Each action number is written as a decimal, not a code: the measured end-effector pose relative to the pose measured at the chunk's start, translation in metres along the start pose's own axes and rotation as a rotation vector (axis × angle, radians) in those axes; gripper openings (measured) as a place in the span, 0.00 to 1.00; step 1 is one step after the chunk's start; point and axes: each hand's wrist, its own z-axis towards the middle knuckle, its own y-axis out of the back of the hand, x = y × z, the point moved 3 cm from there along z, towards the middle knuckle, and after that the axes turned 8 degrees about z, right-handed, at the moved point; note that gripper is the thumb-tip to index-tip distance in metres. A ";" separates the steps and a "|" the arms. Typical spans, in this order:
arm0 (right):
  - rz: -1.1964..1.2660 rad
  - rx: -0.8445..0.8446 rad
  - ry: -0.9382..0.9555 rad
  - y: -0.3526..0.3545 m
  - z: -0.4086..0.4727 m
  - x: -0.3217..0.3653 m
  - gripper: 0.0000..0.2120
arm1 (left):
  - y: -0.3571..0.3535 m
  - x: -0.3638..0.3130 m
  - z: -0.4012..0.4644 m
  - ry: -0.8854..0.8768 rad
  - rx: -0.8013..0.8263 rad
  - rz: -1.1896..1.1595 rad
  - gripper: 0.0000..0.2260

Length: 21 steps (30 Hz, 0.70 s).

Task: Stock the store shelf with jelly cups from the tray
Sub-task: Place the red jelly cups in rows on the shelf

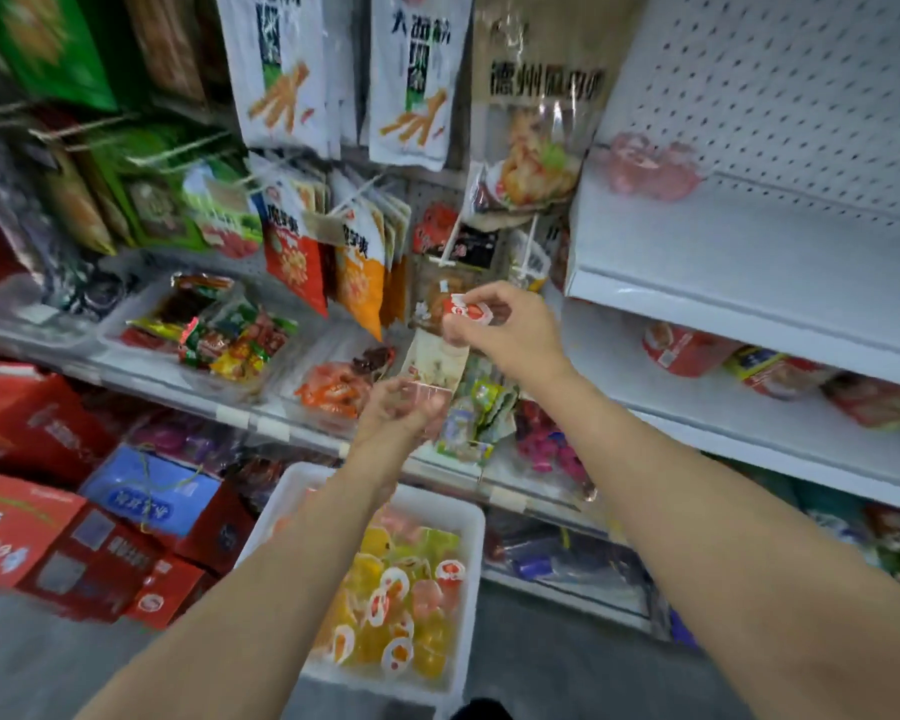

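Jelly cups (401, 610), yellow, pink and green with red-and-white lids, lie heaped in a white plastic tray (471, 532) low in the head view, below both forearms and nearer the left one. The right hand (505, 330) is raised higher and further forward, thumb and fingertips pinching a red-lidded jelly cup (466, 309), its lid tilted toward the camera. The left hand (393, 413) sits lower, just above the tray's far end, fingers curled round a pinkish cup (427, 394), though blur makes that grip hard to read. The white shelf (749, 241) with the pegboard back lies up and to the right of both hands, and a few pink cups (650, 166) already sit at its rear left. The right hand is clearly the nearer one to it, so I judge its cup goes first, carried rightward and upward over the shelf's front lip. Snack packets (302, 252) hang to the left
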 end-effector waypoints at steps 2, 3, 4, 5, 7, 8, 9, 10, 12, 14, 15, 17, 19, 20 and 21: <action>-0.018 -0.091 0.083 0.027 0.008 0.032 0.12 | -0.016 -0.033 0.002 -0.075 0.066 0.010 0.17; -0.027 -0.134 0.116 0.040 0.012 0.046 0.12 | -0.025 -0.049 0.002 -0.110 0.098 0.021 0.17; -0.029 -0.174 0.136 0.054 0.016 0.056 0.12 | -0.033 -0.062 0.004 -0.144 0.117 0.027 0.16; -0.026 -0.209 0.151 0.068 0.021 0.065 0.12 | -0.042 -0.077 0.004 -0.179 0.122 0.022 0.15; -0.011 -0.252 0.168 0.095 0.031 0.078 0.13 | -0.060 -0.103 0.005 -0.245 0.125 0.017 0.13; -0.012 -0.267 0.182 0.108 0.037 0.081 0.13 | -0.070 -0.115 0.006 -0.275 0.123 0.025 0.13; -0.027 -0.282 0.187 0.120 0.042 0.082 0.14 | -0.080 -0.126 0.006 -0.302 0.121 0.035 0.13; -0.045 -0.295 0.185 0.132 0.047 0.082 0.14 | -0.088 -0.135 0.009 -0.327 0.121 0.048 0.13; -0.084 -0.338 0.163 0.156 0.058 0.076 0.14 | -0.106 -0.152 0.014 -0.380 0.117 0.087 0.15; -0.152 -0.371 0.127 0.176 0.069 0.064 0.14 | -0.123 -0.164 0.019 -0.433 0.108 0.141 0.16; -0.194 -0.383 0.100 0.185 0.075 0.055 0.14 | -0.131 -0.169 0.023 -0.445 0.109 0.150 0.16; -0.241 -0.402 0.048 0.199 0.090 0.035 0.15 | -0.145 -0.175 0.031 -0.442 0.128 0.137 0.17; -0.260 -0.407 0.002 0.208 0.104 0.017 0.16 | -0.156 -0.181 0.040 -0.440 0.143 0.125 0.18; -0.259 -0.399 -0.019 0.211 0.110 0.011 0.16 | -0.161 -0.183 0.046 -0.447 0.146 0.127 0.19; -0.255 -0.387 -0.037 0.212 0.117 0.006 0.16 | -0.165 -0.187 0.051 -0.451 0.147 0.129 0.19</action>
